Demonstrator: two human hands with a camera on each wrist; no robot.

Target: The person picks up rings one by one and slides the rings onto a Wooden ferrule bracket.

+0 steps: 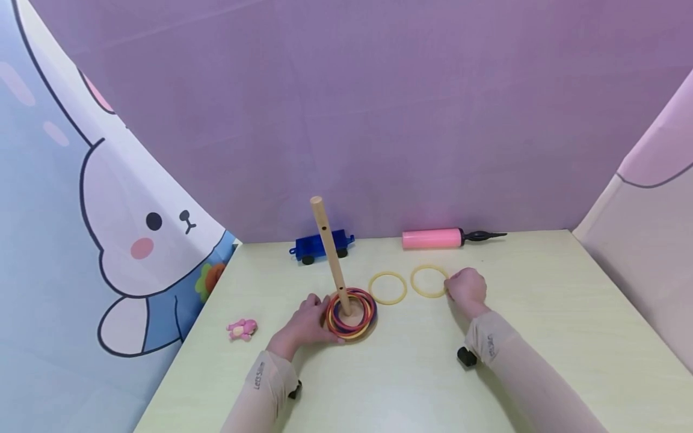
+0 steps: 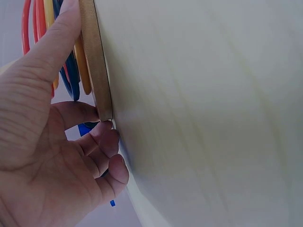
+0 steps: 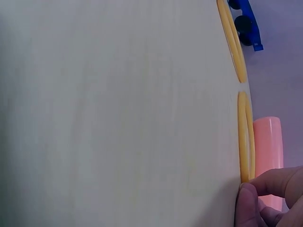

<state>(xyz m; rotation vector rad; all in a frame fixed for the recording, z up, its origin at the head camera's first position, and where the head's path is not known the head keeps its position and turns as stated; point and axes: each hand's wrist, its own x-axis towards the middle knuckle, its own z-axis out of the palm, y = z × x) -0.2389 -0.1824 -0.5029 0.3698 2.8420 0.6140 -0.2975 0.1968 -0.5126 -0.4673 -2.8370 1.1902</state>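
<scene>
A wooden peg point(image 1: 331, 252) stands tilted in the head view, with a stack of red, yellow and dark blue rings point(image 1: 370, 313) around its foot. My left hand point(image 1: 308, 322) grips the near left side of its wooden base point(image 2: 98, 80), thumb on one side and fingers curled at the edge. Farther right, my right hand point(image 1: 467, 288) pinches the right edge of a yellow ring point(image 3: 243, 142) between thumb and index finger. That ring lies flat on the table. Another yellow ring point(image 1: 405, 288) lies between it and the peg.
Behind the peg is a blue toy wagon point(image 1: 308, 247) with black wheels. A pink pump point(image 1: 433, 238) with a black nozzle lies at the table's back edge. The small pink toy figure point(image 1: 242, 329) is on the left. A purple cloth point(image 1: 379, 120) hangs behind the table.
</scene>
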